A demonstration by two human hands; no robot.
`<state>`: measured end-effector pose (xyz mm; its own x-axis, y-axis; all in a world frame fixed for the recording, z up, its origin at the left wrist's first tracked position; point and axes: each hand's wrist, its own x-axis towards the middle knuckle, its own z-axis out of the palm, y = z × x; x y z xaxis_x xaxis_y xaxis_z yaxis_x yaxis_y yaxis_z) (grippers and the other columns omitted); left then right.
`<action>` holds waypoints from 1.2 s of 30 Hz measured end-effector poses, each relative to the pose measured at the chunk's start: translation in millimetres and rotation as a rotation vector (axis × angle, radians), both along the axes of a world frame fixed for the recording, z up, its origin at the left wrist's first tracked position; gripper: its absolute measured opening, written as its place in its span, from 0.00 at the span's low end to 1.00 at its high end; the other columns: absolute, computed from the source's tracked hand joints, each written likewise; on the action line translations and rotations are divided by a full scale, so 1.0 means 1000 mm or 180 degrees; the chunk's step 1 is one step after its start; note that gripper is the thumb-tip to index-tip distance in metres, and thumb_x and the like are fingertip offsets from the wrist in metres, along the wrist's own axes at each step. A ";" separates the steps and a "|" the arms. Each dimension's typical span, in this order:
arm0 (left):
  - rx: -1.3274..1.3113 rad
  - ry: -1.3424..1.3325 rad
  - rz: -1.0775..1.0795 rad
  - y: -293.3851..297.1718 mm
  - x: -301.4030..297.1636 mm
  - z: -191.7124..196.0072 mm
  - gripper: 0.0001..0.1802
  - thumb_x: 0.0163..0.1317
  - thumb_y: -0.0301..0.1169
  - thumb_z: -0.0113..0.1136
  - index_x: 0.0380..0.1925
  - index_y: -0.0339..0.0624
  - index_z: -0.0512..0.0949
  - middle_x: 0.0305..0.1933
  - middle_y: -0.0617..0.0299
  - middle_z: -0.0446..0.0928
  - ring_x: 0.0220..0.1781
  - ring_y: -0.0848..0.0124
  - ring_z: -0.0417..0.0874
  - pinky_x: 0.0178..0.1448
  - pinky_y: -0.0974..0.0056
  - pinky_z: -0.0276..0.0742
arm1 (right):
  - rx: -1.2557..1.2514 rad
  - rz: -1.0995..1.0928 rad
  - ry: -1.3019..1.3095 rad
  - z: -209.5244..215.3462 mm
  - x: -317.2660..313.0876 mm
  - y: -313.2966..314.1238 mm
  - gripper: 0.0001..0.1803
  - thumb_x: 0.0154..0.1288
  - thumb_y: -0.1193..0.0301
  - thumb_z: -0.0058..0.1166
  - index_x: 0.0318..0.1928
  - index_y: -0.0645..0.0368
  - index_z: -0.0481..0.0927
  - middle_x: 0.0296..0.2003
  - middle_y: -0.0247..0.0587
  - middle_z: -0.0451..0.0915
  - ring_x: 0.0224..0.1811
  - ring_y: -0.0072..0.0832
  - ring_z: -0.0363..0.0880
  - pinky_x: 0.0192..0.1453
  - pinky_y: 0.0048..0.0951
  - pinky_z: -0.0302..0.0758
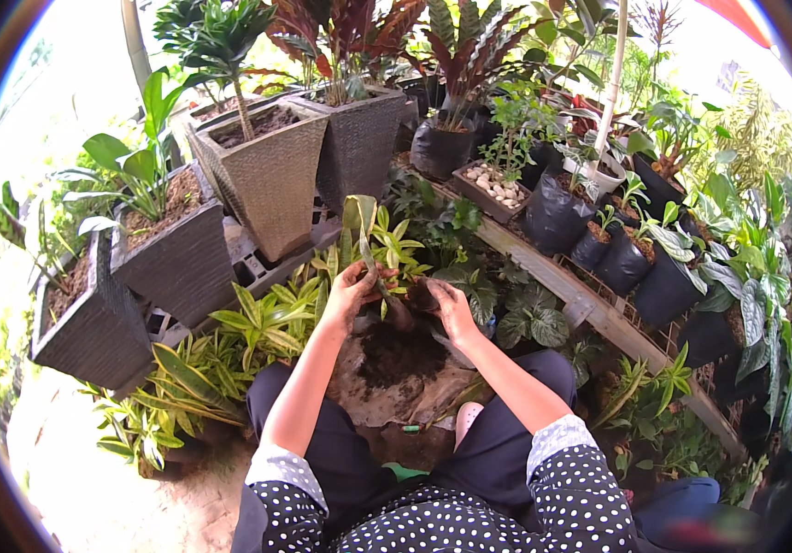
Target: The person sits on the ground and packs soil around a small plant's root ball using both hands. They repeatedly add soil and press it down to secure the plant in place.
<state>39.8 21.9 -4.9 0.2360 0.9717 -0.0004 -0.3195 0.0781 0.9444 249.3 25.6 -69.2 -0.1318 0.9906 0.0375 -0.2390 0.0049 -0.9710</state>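
Note:
My left hand (353, 295) is closed round the base of a snake plant cutting, whose long yellow-edged leaf (359, 219) rises above the fingers and bends over at its tip. My right hand (451, 311) is close by on the right, its soil-stained fingers curled in toward something dark that I cannot make out. A brownish lump (399, 315) shows between the two hands, partly hidden. Below them, a heap of dark soil (402, 356) lies on a pale brown surface between my knees.
Tall grey planters (175, 267) and a tan planter (267, 184) stand at left and behind. On the right, black plant bags (557, 214) and a tray of pebbles (495, 187) line a wooden ledge (589, 309). Yellow-green leafy plants (271, 323) crowd my left side.

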 end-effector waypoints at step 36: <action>-0.0345 -0.0159 0.0766 0.019 0.024 -0.015 0.15 0.60 0.32 0.60 0.41 0.36 0.69 0.38 0.55 0.80 0.33 0.71 0.83 0.37 0.71 0.80 | 0.2436 -0.0410 -0.2351 0.048 -0.008 -0.033 0.25 0.57 0.79 0.50 0.57 0.62 0.68 0.54 0.51 0.72 0.54 0.42 0.74 0.57 0.30 0.71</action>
